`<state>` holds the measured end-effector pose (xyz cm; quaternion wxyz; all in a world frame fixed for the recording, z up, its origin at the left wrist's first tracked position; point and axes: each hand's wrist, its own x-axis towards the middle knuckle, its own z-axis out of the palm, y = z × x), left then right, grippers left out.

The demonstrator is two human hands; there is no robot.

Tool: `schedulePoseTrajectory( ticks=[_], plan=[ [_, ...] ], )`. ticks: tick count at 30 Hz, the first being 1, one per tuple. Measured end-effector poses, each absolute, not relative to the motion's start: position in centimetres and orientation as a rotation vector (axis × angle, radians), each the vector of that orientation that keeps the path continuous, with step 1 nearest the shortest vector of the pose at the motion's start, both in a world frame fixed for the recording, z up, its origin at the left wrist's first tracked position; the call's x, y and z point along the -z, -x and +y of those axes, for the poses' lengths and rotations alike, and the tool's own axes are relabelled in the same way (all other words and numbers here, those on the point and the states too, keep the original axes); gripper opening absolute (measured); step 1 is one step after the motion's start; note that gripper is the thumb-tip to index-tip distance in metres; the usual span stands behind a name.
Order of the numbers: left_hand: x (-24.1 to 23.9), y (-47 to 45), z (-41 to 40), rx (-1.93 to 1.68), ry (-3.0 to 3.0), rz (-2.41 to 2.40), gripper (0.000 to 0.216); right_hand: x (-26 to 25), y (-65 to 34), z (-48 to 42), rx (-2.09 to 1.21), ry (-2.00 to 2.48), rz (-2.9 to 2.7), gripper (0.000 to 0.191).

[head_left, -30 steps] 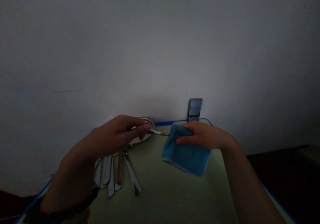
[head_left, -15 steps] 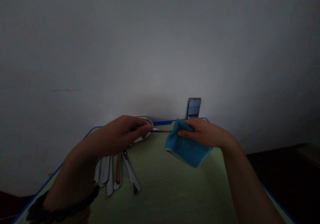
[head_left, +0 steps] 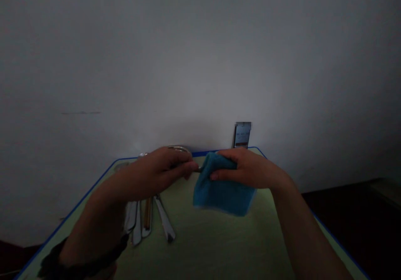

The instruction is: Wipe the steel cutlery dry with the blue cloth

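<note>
one utensil (head_left: 199, 169) from pinching left hand (head_left: 171, 167) to blue cloth (head_left: 224, 197) in gripping right hand (head_left: 249, 167)

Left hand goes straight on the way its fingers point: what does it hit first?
Most likely the blue cloth, gripped by the right hand. The metal utensil in the left hand already reaches the cloth's edge; exact depth is unclear from this single view.

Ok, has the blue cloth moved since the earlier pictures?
Yes. Judged against the phone, the blue cloth has shifted to the left, and sits closer to the left hand.
</note>
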<state>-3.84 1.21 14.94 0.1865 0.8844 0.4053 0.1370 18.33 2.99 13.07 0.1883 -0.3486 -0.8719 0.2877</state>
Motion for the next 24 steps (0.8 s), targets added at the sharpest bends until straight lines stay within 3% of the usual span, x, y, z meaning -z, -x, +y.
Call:
schedulePoseTrajectory(
  ticks=[6, 13, 19, 24],
  plan=[
    [-15.0, 3.0, 0.6, -0.406, -2.546, 1.138, 0.028, -13.0, -17.1, 2.9, -0.833, 0.850, -2.485, 0.021],
    [-15.3, 7.1, 0.9, -0.545, -2.356, 1.218, 0.029, -12.1, -19.2, 4.0, -1.081, 1.012, -2.296, 0.031],
    [-15.4, 4.9, 0.8, -0.609, -2.354, 1.302, 0.033, -10.6, -17.4, 5.0, -0.999, 1.048, -1.375, 0.039],
    [-13.7, 0.3, 0.6, -0.477, -2.510, 1.202, 0.026, -10.4, -15.0, 5.2, -1.216, 0.820, -0.717, 0.033]
  ],
)
